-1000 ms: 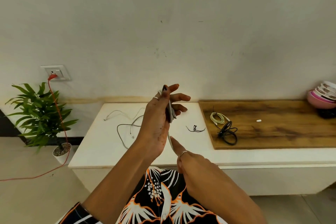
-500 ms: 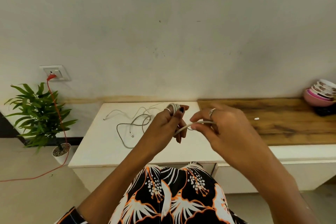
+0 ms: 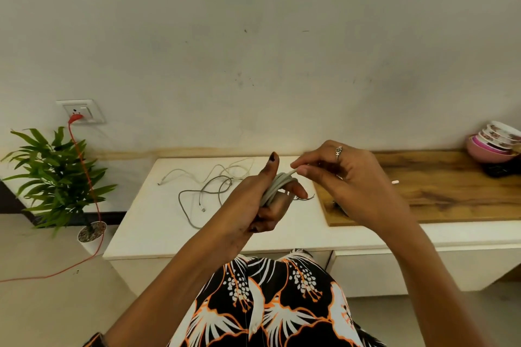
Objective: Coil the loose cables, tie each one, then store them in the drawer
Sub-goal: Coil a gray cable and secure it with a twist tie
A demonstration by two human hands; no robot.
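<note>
Fingers of the left hand (image 3: 265,200) curl round a white cable (image 3: 277,186) wound in several loops across them, thumb pointing up at centre frame, dark nail showing. Right beside it, the right hand (image 3: 349,183) pinches the free end of that same white cable between thumb and forefinger, just touching the top of the coil; a ring sits on one finger. Both hands hover above the white countertop (image 3: 146,220), which fills the middle band of the head view.

Left of the hands, two loose cables lie on the counter: a thin white cable (image 3: 197,175) snaking toward the wall, and a grey cable (image 3: 183,205) looping nearer the front edge, the two crossing each other. Just under the left fingertips a small black tie (image 3: 306,198) peeks out on the counter, partly hidden. To the right, a wooden board (image 3: 451,191) rests on the counter, a tiny white piece (image 3: 395,182) on it near the right hand; something dark sits under that hand, too hidden to name.

Far right, stacked bowls (image 3: 493,144) sit at the board's back corner. Middle left, a potted plant (image 3: 56,177) stands on the floor, and an orange cord (image 3: 84,172) drops from the wall socket (image 3: 81,111) past it. A drawer front (image 3: 366,270) shows below the counter, shut.
</note>
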